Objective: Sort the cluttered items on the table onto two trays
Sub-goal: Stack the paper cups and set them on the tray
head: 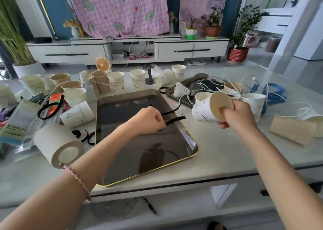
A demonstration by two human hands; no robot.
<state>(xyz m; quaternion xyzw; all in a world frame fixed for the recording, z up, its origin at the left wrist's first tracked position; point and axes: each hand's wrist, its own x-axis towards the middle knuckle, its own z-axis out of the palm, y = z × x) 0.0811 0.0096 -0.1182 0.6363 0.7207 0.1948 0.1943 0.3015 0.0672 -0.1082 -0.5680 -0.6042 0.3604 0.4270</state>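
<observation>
A large dark tray (pixel 183 142) with a gold rim lies in front of me. Over it my left hand (pixel 148 119) grips a black strap (pixel 174 119), whose ends stick out to the right. My right hand (pixel 239 113) holds a white paper cup (pixel 208 110) on its side, thumb on its base, just right of the tray. A second metal tray (pixel 190 81) at the back right holds a shuttlecock (pixel 180 90) and tangled cables (pixel 209 84).
Many paper cups (pixel 116 80) stand or lie behind and left of the big tray. A roll of paper (pixel 57 142), packets (pixel 17 123) and black bands (pixel 49 108) crowd the left. More cups, white cables (pixel 297 111) and a blue strap (pixel 277 93) lie at the right.
</observation>
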